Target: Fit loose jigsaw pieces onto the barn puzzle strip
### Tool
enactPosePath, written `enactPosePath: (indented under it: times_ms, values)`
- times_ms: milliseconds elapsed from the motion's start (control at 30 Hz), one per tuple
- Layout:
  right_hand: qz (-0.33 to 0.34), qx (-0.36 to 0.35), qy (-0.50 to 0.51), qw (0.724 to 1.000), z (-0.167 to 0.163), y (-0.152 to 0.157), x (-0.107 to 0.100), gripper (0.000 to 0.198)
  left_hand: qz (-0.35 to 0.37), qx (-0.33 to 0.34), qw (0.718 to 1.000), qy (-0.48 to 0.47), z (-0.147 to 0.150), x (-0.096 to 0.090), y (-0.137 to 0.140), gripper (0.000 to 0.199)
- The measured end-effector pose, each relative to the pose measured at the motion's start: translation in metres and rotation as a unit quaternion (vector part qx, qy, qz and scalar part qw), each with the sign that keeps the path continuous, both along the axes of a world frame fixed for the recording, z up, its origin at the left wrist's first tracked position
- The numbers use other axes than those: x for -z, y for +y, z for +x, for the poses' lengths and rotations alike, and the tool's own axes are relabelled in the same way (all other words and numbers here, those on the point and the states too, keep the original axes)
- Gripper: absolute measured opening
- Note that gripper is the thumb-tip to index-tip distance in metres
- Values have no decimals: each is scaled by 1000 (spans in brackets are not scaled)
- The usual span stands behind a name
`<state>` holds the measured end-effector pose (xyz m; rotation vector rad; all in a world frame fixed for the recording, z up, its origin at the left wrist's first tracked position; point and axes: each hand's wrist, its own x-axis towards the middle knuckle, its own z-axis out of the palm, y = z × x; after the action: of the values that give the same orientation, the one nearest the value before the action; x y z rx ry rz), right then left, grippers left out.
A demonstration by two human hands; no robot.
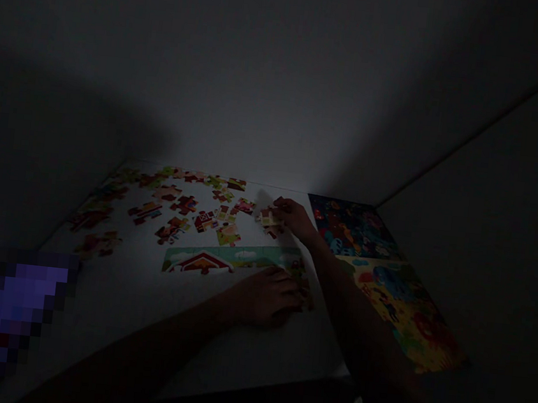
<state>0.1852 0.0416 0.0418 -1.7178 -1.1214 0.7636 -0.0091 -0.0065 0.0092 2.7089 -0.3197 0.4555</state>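
The scene is dim. My right hand (296, 218) is reaching across the white table with its fingers pinched at a jigsaw puzzle piece (267, 217), beige and dark red. My left hand (269, 294) lies palm down with its fingers stretched over the lower right part of a joined puzzle section (244, 255). That section shows a red barn roof (202, 262) and green-blue sky. Left of my right hand are loose pieces: a red barn door piece (205, 220), a pink piece (245, 206) and a yellow-green piece (228, 234). My left fingertips are in shadow.
Several more loose pieces (147, 211) spread over the left and back of the table. At the right lie a dark blue picture (353, 226) and a yellow animal picture (398, 298). A pale wall (260, 98) rises behind; a purple pixelated patch (8, 309) covers the lower left.
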Motion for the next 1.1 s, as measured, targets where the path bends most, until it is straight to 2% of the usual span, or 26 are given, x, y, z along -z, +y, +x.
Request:
enactPosePath:
  times_ms: [100, 200, 233, 300, 400, 467, 567, 700, 867, 933, 1000, 1100]
  values:
    - [-18, 2, -89, 996, -1, 26, 9, 24, 2, -2, 1000, 7, 1, 2, 1, 28]
    - [-2, -6, -211, 977, -1, 18, 15, 28, -6, -5, 1000, 2, 0, 1, 1, 27]
    - [8, -26, -237, 971, -2, 11, 15, 27, -9, -5, 1000, -3, -1, 0, 1, 27]
    - [9, -109, -265, 958, -2, -3, 13, 24, -11, -4, 1000, -14, -1, -2, 0, 27]
    - [-29, -234, -304, 923, -1, -17, 4, 25, -6, 0, 1000, -8, -1, -4, 0, 26]
    - [-55, -274, -336, 899, 1, -18, -5, 29, -2, 2, 1000, 3, -1, -4, 1, 26]
    - [-106, -289, -348, 886, 6, -14, -18, 38, 1, 1, 1000, 5, 0, -2, 2, 28]
    - [-180, -207, -347, 897, 10, -18, -28, 35, -10, -16, 1000, 1, -1, 1, 6, 32]
    - [-216, -117, -276, 929, 16, -30, -30, 28, -39, -8, 999, -3, -3, -1, 8, 33]
    - [-190, -89, -255, 944, 20, -38, -34, 23, -44, -6, 999, -1, -4, -3, 7, 32]
    - [-120, -39, -246, 961, 22, -55, -39, 16, -45, -9, 999, 6, -5, -5, 6, 34]
    - [7, 62, -171, 983, 10, -106, -40, 17, -49, -19, 999, -3, -5, -6, 6, 37]
